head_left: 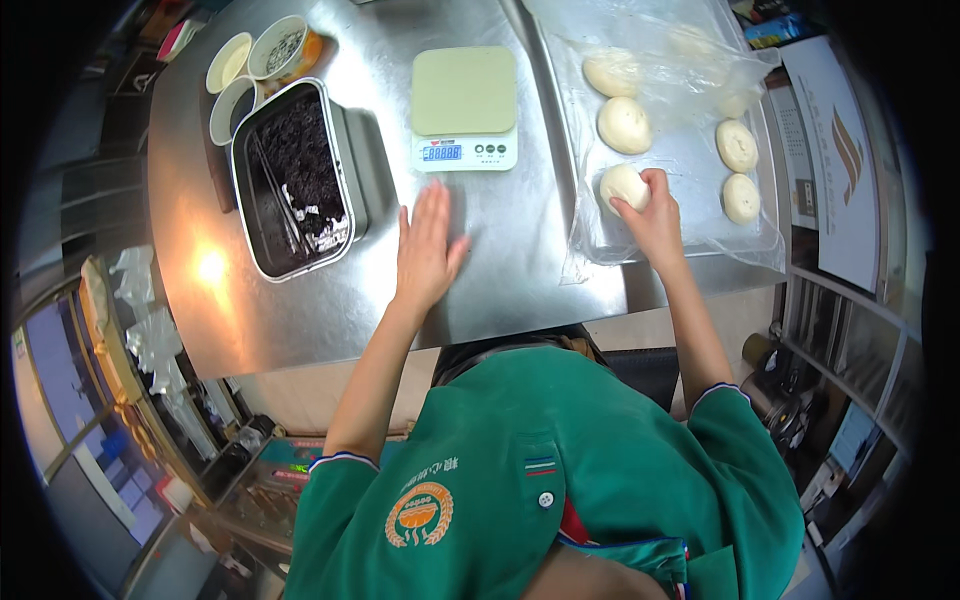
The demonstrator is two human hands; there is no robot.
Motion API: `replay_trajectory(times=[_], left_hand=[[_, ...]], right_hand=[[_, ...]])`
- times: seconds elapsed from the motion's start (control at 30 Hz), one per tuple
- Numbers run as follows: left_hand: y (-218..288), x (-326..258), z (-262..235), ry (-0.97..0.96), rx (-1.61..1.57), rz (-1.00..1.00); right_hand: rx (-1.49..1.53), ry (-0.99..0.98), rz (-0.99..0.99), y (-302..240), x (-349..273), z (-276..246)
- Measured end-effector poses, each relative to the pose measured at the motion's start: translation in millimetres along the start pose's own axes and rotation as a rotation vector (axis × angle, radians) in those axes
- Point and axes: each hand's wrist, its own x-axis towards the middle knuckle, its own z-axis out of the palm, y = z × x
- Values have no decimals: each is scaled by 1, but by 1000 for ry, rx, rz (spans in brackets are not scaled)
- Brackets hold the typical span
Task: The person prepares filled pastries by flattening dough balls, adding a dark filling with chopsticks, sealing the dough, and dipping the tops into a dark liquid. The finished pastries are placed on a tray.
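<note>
The right hand [652,212] grips a round pale dough ball [622,186] at the near edge of a clear plastic sheet [690,130] lining a metal tray, with more dough pieces beyond. The left hand [427,245] lies open and flat on the bare stainless steel counter [500,280], just before a pale green digital scale [464,108]. Left stands a rectangular metal pan of dark filling [292,180] and round white cups [232,62]. A white sign with an orange emblem [838,160] lies at right.
</note>
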Motion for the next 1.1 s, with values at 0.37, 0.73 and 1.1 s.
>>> replay_trajectory(times=[0.37,0.73,1.1], left_hand=[[-12,-170,6,-305,-109,369],[17,-20,-2,163,-111,81],[9,-11,0,49,-71,4]], right_hand=[[23,46,-1100,-132,-37,64],[49,-173,-647,-96,-79,98],[30,-177,-586,-97,-97,97]])
